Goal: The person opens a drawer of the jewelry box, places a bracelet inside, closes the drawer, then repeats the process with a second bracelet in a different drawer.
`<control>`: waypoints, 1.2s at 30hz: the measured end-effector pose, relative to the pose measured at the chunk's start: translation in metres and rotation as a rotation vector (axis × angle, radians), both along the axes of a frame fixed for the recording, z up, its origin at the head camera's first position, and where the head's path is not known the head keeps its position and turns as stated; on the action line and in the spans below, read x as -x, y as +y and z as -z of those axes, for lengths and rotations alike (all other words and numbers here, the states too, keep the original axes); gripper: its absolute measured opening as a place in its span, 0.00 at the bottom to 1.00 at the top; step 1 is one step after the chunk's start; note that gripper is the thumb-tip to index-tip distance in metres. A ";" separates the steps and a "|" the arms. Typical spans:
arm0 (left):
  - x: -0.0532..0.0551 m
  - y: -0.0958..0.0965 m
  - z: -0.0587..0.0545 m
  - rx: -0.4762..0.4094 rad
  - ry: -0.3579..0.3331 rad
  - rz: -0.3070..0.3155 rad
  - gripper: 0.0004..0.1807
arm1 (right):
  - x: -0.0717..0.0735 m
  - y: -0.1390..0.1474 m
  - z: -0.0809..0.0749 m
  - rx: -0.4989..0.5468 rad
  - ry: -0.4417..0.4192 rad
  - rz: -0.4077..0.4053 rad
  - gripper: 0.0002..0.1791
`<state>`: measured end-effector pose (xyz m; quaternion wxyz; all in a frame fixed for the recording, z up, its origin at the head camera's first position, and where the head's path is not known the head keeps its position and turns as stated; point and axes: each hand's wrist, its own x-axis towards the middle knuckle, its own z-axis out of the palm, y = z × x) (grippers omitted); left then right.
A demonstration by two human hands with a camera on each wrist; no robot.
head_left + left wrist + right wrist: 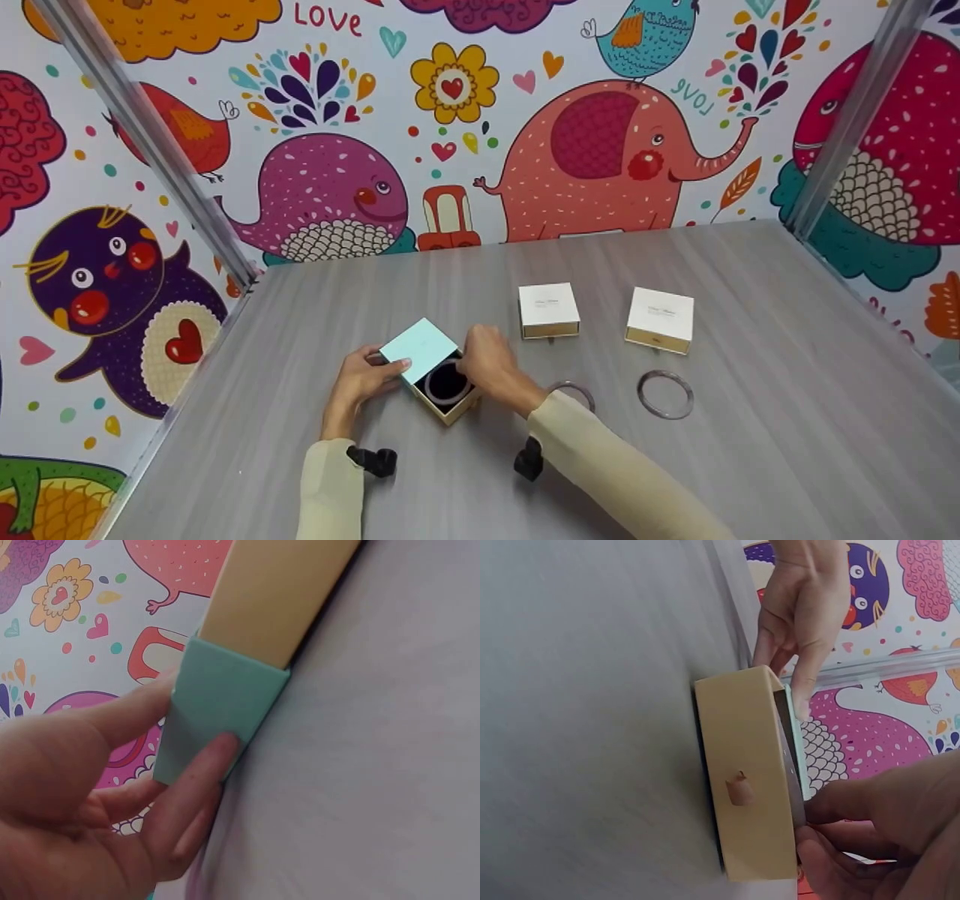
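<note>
Round greyish bangle (430,393) in pinch of right hand (489,361), square mint-and-tan box (421,348) just below it in grip of left hand (361,381)

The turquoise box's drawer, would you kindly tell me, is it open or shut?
Partly open: the tan drawer sticks out of the turquoise sleeve, baring its dark interior, where a bangle shows.
</note>
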<state>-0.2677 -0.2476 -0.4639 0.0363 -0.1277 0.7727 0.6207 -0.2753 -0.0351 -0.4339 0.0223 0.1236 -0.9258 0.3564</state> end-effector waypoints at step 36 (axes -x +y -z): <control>0.001 -0.001 0.001 0.001 0.026 0.007 0.35 | -0.002 0.000 0.018 -0.007 0.090 0.032 0.15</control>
